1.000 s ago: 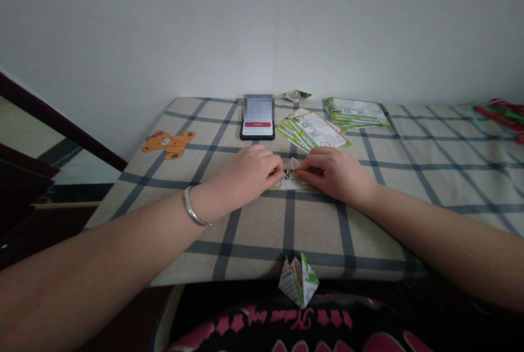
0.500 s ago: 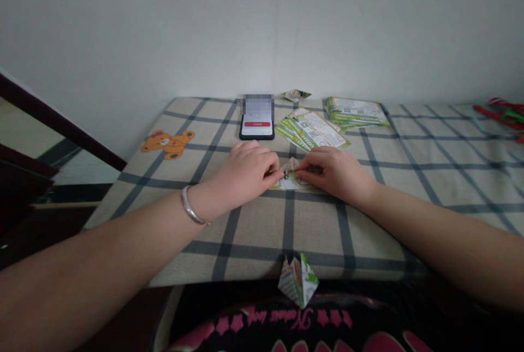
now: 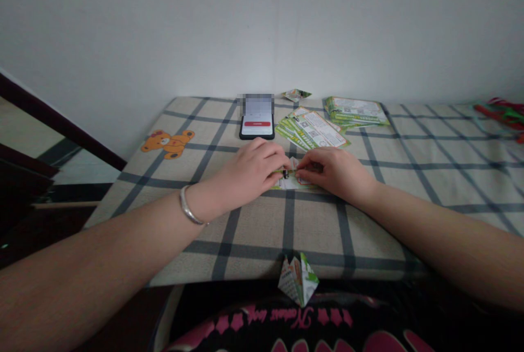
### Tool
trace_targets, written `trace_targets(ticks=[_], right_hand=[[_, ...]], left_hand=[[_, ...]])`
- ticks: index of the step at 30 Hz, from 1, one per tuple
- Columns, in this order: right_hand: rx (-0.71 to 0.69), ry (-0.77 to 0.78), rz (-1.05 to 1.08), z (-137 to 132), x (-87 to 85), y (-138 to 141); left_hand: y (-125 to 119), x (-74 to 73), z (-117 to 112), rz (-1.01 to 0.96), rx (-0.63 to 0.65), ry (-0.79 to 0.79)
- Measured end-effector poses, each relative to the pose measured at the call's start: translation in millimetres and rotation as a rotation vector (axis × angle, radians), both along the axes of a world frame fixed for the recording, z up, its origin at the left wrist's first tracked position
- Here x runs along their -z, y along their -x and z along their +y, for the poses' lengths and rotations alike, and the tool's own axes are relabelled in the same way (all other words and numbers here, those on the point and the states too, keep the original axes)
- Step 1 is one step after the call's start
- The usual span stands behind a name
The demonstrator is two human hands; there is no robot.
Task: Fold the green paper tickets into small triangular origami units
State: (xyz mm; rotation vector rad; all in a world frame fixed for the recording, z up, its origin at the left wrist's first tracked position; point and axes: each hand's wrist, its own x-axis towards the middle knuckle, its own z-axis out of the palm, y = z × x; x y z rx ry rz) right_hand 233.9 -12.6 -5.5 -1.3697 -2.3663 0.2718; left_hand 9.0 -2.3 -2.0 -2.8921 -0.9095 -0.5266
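Folded paper [image 3: 290,182] lies between left fingers [image 3: 273,179] and right fingers [image 3: 308,177]

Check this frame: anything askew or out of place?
The folded paper at the near table edge looks oddly placed: it visually overlaps the edge, support unclear. The loose cards are fanned askew; nothing looks spilled.
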Motion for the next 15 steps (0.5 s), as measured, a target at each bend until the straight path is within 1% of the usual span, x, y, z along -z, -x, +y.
trace_targets(ticks=[2,4,9,15], right_hand=[[-0.01,0.004,-0.009,0,-0.8,0],[-0.036,0.006,-0.003,1,-1.7,-2],[-0.106,0.034,0.08,1,-3.8,-8],[-0.152,0.023,0.053,2,-7.0,-13]], left_hand=[[1,-0.6,0,0.036,0.137,-0.043],[1,-1.2,0,0.073,0.202,-0.074],[3,-1.3,-1,0.113,0.202,-0.092],[4,-0.8,-2,0.137,0.204,-0.084]])
